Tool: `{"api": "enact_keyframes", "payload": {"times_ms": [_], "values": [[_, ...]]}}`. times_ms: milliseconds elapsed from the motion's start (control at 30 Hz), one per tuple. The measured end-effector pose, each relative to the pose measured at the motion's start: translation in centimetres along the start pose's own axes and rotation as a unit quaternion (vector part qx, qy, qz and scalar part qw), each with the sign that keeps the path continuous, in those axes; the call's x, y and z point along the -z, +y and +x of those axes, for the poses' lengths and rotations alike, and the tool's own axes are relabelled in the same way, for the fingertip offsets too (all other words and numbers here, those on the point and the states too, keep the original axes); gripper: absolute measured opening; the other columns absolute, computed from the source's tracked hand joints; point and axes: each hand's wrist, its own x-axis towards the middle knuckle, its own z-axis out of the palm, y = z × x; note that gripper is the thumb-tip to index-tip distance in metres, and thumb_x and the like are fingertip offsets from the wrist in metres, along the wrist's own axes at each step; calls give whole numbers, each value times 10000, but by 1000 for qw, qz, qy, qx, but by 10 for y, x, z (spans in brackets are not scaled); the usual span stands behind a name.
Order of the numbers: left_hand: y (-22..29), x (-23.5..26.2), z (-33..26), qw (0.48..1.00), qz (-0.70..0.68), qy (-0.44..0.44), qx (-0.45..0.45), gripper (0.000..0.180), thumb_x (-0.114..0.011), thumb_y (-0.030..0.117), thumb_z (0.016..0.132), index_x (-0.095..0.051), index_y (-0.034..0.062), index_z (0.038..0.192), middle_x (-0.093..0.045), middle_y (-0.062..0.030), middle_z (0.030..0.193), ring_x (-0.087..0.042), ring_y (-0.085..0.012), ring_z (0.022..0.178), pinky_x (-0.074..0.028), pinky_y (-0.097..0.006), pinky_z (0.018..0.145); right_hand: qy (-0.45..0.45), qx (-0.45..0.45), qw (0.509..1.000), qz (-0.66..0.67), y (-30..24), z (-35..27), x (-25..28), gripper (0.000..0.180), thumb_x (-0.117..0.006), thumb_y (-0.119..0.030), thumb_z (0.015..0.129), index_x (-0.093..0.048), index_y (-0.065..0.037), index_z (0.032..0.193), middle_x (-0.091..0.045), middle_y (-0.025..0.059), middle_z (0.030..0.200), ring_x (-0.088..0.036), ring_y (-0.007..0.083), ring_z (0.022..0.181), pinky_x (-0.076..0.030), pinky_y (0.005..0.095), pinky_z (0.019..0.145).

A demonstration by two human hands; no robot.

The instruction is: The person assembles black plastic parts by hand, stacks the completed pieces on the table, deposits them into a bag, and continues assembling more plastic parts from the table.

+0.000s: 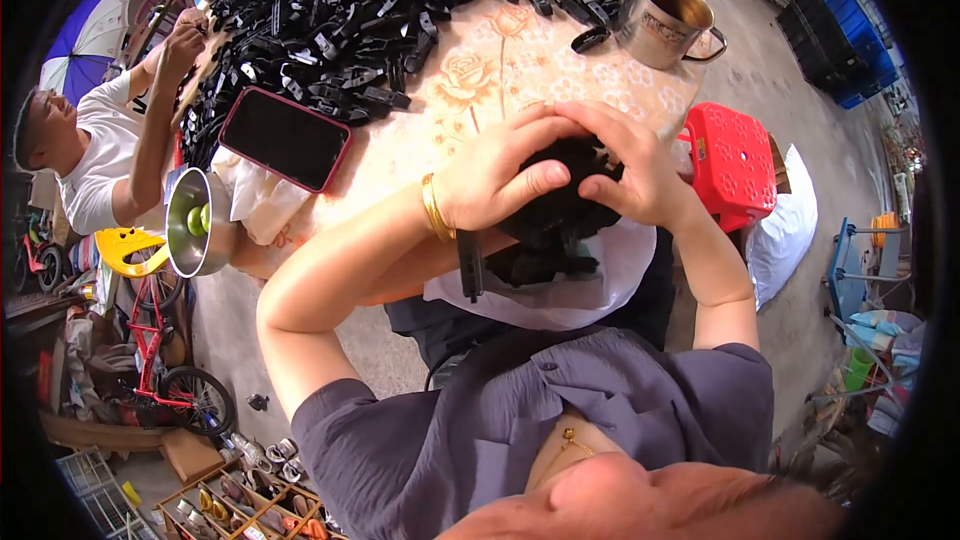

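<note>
My left hand (505, 165), with a gold bangle at the wrist, and my right hand (630, 162) are cupped together near the table's front edge. Between them is a clump of black plastic pieces (560, 202), with the fingers curved over its top and sides. Exact outlines of the held pieces are lost in the dark. One long black piece (470, 265) hangs below my left wrist. Under the hands, a white plastic bag (625, 275) lies open on my lap with more black pieces in it. A large heap of similar clip-like black pieces (330, 25) covers the far table.
On the flowered tablecloth (460, 90) lie a phone (285, 138) and a metal mug (665, 20). A metal bowl (200, 223) with green fruit is at left. A red stool (730, 165) stands right, beside a white sack (785, 230). Another person (110, 150) sits far left.
</note>
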Motion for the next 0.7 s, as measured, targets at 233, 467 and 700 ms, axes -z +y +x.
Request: {"api": "enact_keyframes", "payload": {"times_ms": [233,467,700], "values": [[-1,-2,2,994,-78,-22,-68,408,-437,318,896,-510,-29,1098,-525,-193,1052,-515,-324,1001,-394,-371,890,77,5,996,-48,-17,-40,-10,624,-686,-388,714,-496,27,1139,-555,157,1101,-554,324,940,-442,391,818],[5,4,-4,916,-379,-52,121,520,-371,435,923,-505,-19,1140,-562,-104,1027,-579,-203,918,-446,-329,839,27,116,989,-87,-17,-53,-4,349,-657,-371,742,-603,-33,810,-604,77,766,-586,255,757,-452,385,697],[6,9,-2,965,-231,-15,120,351,-477,300,904,-566,-2,1059,-612,-120,997,-592,-190,937,-458,-315,817,90,81,985,-127,-8,-21,0,227,-652,-190,752,-604,-17,891,-601,113,873,-576,284,853,-454,373,752]]}}
